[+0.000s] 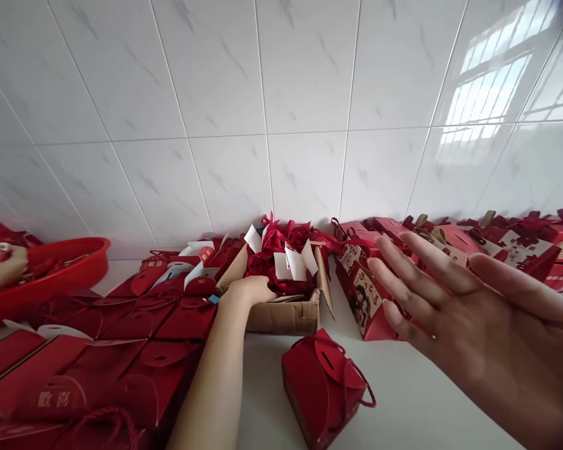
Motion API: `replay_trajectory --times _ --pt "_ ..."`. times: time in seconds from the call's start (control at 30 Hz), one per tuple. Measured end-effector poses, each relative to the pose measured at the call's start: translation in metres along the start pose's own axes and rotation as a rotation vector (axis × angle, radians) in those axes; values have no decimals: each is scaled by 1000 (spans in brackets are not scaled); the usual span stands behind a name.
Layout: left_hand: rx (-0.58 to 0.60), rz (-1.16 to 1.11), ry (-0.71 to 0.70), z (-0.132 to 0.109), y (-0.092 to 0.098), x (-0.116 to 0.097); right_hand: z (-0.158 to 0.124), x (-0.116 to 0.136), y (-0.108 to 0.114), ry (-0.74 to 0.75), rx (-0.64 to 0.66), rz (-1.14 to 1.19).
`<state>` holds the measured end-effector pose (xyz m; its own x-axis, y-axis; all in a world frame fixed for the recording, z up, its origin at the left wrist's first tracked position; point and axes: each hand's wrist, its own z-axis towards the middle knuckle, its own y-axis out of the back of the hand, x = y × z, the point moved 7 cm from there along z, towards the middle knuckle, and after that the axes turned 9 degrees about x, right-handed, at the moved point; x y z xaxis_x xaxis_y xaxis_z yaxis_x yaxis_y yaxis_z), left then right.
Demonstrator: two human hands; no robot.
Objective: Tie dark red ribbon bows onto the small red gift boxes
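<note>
My left hand (pixel 248 290) reaches over the front-left edge of a cardboard box (pixel 283 318). Its fingertips are hidden among dark red ribbons (pixel 288 239) and white paper cards (pixel 304 259) inside the box, so what they touch cannot be made out. My right hand (pixel 454 306) is raised at the right, palm showing, fingers spread and nothing in it. Between my arms, on the white surface, stands a red gift box (pixel 321 384) with a twisted cord handle and its flap closed over the top.
Rows of red gift boxes (pixel 107 369) fill the left side. Beyond them, another person's hand (pixel 7 265) is over a red plastic basin (pixel 70 265). Red boxes with printed figures and ribbon bows (pixel 365 294) line the tiled wall (pixel 304 81) at the right.
</note>
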<state>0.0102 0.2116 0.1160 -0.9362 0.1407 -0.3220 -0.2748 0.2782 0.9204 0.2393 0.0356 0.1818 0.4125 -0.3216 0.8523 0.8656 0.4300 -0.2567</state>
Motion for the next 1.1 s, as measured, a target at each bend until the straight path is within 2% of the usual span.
replay_trajectory --times 0.1,0.27,0.37,0.47,0.57,0.63,0.7,0.8,0.9,1.0,1.1 --pt "68 -27 -24 -3 -6 -4 3 1 4 -11 -48 -71" --pt "13 -97 -11 -4 -5 3 0 5 13 5 -128 -95" --pt "-104 -169 -22 -1 3 9 -2 8 16 9 -155 -91" --pt "-300 -289 -102 -4 19 8 1 9 14 11 -150 -74" --pt "-463 -440 -233 -22 39 -4 11 6 13 75 -194 -116" --pt "-490 -597 -371 -42 49 -18 19 2 11 156 -213 -165" --pt "-387 -945 -620 -66 55 -35 27 -8 9 204 -231 -234" --pt "-249 -1141 -842 -99 58 -58 35 -31 4 104 -245 -449" --pt "-150 -1093 -934 -120 53 -75 42 -49 -13 47 -106 -573" --pt "-90 -997 -965 -131 44 -88 43 -54 -29 118 27 -522" --pt "-124 -890 -953 -139 40 -95 41 -56 -36 112 76 -401"
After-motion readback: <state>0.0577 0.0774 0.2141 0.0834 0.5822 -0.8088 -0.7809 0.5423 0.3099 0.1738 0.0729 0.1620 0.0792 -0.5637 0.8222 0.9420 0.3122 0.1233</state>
